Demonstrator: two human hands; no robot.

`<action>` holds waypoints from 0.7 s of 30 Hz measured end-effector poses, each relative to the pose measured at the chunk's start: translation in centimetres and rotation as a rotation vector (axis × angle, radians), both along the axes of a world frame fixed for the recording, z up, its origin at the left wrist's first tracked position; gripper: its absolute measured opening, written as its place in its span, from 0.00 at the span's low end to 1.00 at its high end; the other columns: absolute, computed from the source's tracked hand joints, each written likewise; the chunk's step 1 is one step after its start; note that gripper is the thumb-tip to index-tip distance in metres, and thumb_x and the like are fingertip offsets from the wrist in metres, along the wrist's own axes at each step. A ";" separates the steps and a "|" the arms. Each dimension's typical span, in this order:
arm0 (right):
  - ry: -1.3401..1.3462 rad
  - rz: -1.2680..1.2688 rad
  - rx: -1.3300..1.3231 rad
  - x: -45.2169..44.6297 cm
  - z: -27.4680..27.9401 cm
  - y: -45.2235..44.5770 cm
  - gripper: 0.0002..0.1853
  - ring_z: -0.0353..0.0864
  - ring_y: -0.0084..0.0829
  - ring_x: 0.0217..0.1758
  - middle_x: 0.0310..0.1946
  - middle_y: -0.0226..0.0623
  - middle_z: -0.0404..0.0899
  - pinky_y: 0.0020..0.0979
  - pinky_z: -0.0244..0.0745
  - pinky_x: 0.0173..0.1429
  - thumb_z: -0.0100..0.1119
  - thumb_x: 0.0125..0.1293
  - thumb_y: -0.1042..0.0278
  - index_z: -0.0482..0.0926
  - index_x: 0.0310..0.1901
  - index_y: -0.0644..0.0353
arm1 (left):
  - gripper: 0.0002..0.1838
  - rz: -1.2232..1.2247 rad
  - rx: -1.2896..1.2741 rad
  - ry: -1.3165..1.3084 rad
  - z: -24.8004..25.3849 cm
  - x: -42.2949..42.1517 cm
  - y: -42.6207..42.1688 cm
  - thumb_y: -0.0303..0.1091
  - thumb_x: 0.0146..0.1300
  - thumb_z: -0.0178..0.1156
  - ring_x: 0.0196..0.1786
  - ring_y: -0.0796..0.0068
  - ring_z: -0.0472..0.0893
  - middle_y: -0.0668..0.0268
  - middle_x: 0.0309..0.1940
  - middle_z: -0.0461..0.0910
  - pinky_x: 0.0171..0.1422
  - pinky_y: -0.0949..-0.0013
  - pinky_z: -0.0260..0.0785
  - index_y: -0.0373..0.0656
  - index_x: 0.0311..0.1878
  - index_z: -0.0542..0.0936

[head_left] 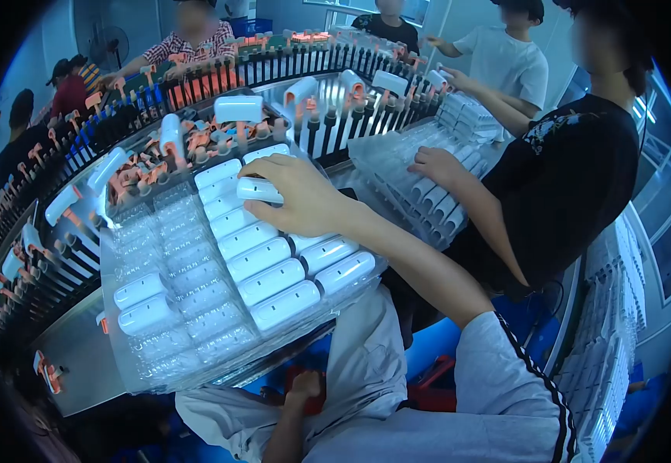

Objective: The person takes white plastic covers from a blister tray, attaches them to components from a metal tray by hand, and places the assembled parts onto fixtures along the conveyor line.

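Observation:
My right hand [305,193] pinches a glossy white plastic shell [257,190] with a small dark slot, just above the clear blister tray [185,339]. Rows of similar white shells [264,261] fill the tray's right-hand columns, and a pair of shells [141,301] sits in its left column. Many of the left pockets hold no shell. Down by my lap, below the tray edge, my left hand [305,384] is away from the shells; its fingers are too small and shadowed to make out.
A conveyor with black upright pegs [335,127] curves around the tray, carrying white shells [239,109] on orange holders. Orange pieces [204,143] lie heaped behind the tray. At right, a co-worker in a black shirt [574,185] reaches over another tray [397,150]. Stacked trays [601,309] stand at far right.

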State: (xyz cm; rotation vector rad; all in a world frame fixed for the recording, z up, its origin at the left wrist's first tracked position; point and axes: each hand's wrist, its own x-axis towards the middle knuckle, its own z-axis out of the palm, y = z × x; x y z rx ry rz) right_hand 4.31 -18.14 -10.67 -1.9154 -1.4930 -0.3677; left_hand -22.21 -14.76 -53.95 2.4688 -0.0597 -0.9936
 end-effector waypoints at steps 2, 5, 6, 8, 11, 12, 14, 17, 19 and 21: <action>0.012 -0.004 0.002 -0.1 -0.1 -0.1 0.22 0.78 0.50 0.54 0.49 0.51 0.80 0.45 0.72 0.59 0.63 0.62 0.61 0.77 0.55 0.63 | 0.19 0.013 0.013 -0.001 -0.1 -0.4 0.0 0.33 0.62 0.51 0.56 0.46 0.81 0.45 0.53 0.80 0.60 0.51 0.74 0.42 0.54 0.79; 0.009 0.003 0.007 -0.2 0.0 -0.2 0.22 0.78 0.50 0.54 0.49 0.51 0.80 0.45 0.72 0.59 0.63 0.62 0.61 0.77 0.55 0.63 | 0.18 0.001 0.023 0.022 -0.3 -0.1 -0.1 0.33 0.62 0.51 0.57 0.46 0.80 0.45 0.54 0.80 0.61 0.50 0.74 0.42 0.54 0.80; 0.013 0.000 0.007 -0.2 0.0 -0.1 0.22 0.78 0.50 0.54 0.49 0.51 0.80 0.45 0.72 0.59 0.63 0.62 0.61 0.77 0.55 0.63 | 0.18 0.002 0.022 0.018 -0.3 0.1 0.0 0.33 0.62 0.51 0.57 0.46 0.80 0.45 0.54 0.80 0.61 0.50 0.74 0.42 0.54 0.80; 0.020 -0.006 0.005 -0.2 0.0 -0.1 0.22 0.78 0.50 0.54 0.49 0.51 0.80 0.45 0.72 0.59 0.63 0.62 0.61 0.77 0.55 0.63 | 0.18 0.018 0.017 0.026 -0.1 0.0 -0.1 0.33 0.62 0.51 0.57 0.46 0.80 0.45 0.54 0.80 0.61 0.50 0.74 0.42 0.54 0.80; -0.006 -0.004 0.013 -0.2 0.0 -0.1 0.22 0.78 0.50 0.54 0.49 0.51 0.80 0.45 0.72 0.59 0.63 0.62 0.62 0.77 0.54 0.64 | 0.18 0.021 0.000 0.009 0.1 0.0 -0.1 0.32 0.62 0.52 0.57 0.46 0.81 0.45 0.55 0.79 0.61 0.51 0.74 0.41 0.54 0.79; 0.010 -0.001 0.008 -0.2 0.0 -0.1 0.22 0.78 0.50 0.54 0.49 0.51 0.80 0.45 0.72 0.59 0.63 0.62 0.62 0.77 0.54 0.64 | 0.18 0.019 -0.001 0.006 0.0 0.2 -0.1 0.32 0.62 0.52 0.57 0.46 0.81 0.45 0.55 0.79 0.61 0.51 0.74 0.41 0.54 0.79; 0.031 0.001 0.004 -0.1 0.0 -0.1 0.22 0.79 0.50 0.54 0.49 0.51 0.80 0.45 0.72 0.60 0.63 0.62 0.62 0.77 0.54 0.64 | 0.17 0.021 0.011 -0.005 -0.3 -0.1 -0.2 0.32 0.61 0.52 0.55 0.46 0.81 0.45 0.52 0.81 0.60 0.51 0.74 0.40 0.52 0.81; 0.044 -0.001 -0.006 -0.3 0.2 -0.2 0.22 0.78 0.50 0.56 0.49 0.52 0.80 0.45 0.71 0.63 0.62 0.62 0.59 0.77 0.53 0.64 | 0.16 -0.026 0.017 -0.006 -1.2 -0.2 -0.1 0.32 0.59 0.54 0.54 0.47 0.82 0.46 0.50 0.82 0.59 0.51 0.75 0.39 0.49 0.83; 0.019 0.000 -0.003 -0.3 0.2 -0.2 0.22 0.79 0.51 0.54 0.50 0.52 0.80 0.45 0.72 0.60 0.63 0.62 0.62 0.77 0.54 0.65 | 0.16 -0.013 0.010 -0.018 -1.7 -0.3 0.0 0.32 0.59 0.54 0.53 0.47 0.82 0.46 0.49 0.82 0.59 0.51 0.76 0.39 0.47 0.83; 0.014 0.002 0.004 -0.3 0.2 -0.2 0.22 0.79 0.51 0.54 0.50 0.52 0.80 0.45 0.72 0.60 0.64 0.62 0.62 0.77 0.54 0.65 | 0.16 -0.002 0.001 -0.027 -1.8 -0.2 0.0 0.32 0.58 0.54 0.53 0.47 0.83 0.46 0.48 0.83 0.58 0.51 0.76 0.38 0.46 0.83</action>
